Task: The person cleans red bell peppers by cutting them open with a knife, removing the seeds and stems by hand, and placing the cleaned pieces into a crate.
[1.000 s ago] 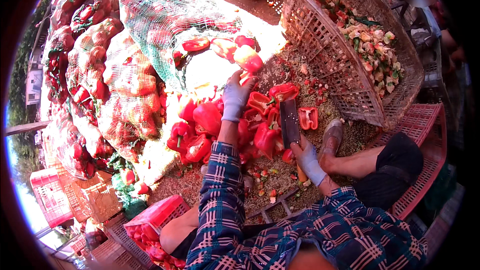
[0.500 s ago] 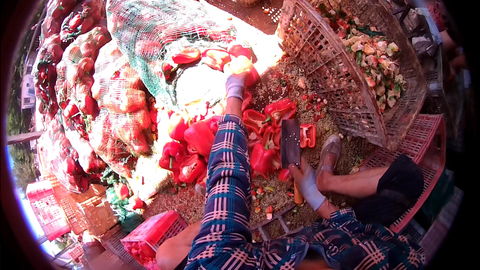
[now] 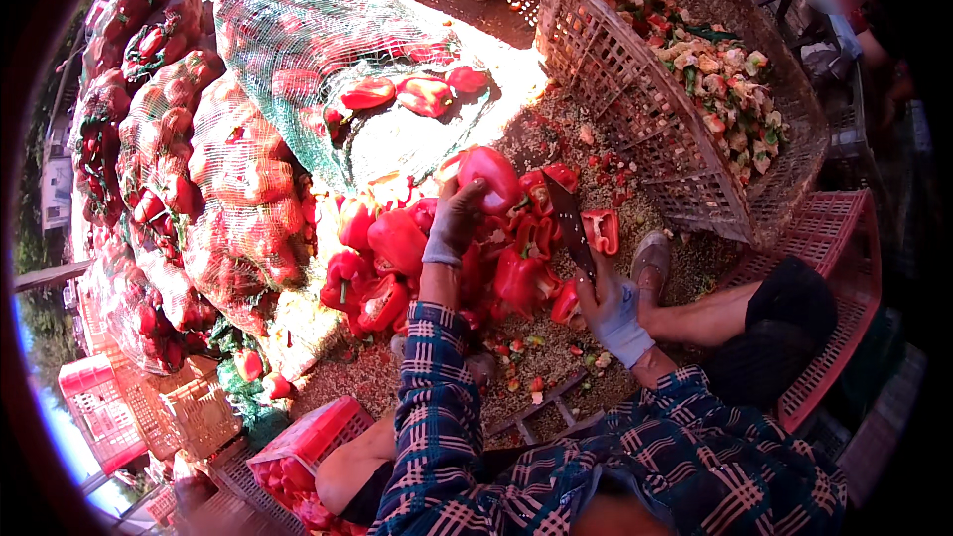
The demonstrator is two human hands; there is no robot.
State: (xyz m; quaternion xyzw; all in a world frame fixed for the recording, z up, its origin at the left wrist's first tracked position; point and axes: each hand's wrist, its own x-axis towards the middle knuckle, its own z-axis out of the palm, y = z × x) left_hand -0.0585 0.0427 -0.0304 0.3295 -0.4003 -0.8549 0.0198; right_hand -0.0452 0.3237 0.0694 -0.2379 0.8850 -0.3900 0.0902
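Note:
A whole red bell pepper is gripped in my gloved left hand, raised over the pile of peppers. My right hand, in a pale glove, is closed round the handle of a broad dark knife; its blade points away from me, with pale seeds stuck on it. Cut pepper halves lie heaped between the two hands. One half rests cut side up just right of the blade. Whole peppers are piled left of my left wrist.
A green mesh sack spills peppers at the back left, beside several filled net sacks. At the right, a tilted crate holds pepper cores and scraps. Red crates stand near my legs. Seeds litter the floor.
My left hand has drawn back toward me from the sack's mouth, bringing a red bell pepper. My right hand has lifted the knife slightly and tilted its blade to the left.

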